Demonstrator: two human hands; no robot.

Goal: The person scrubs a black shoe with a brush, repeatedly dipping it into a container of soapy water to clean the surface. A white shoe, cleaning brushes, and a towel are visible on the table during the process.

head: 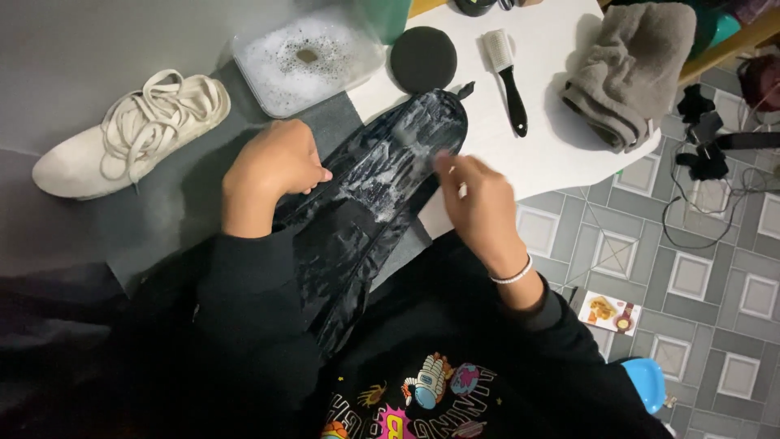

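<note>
Left hand (272, 175) pins soapy black insole (382, 175) on desk (552, 122); right hand (479, 203) grip pinches small brush (443, 158). Short strokes, steady pressure best.

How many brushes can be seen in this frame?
2. A black-handled brush lies on the white board beside the round black sponge; a blurred one is in the right hand, on the black boot. Others may be hidden.

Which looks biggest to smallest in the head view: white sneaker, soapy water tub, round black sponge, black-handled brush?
1. white sneaker
2. soapy water tub, somewhat smaller
3. and 4. round black sponge and black-handled brush: too alike to rank; the brush is longer, the sponge wider.
</note>
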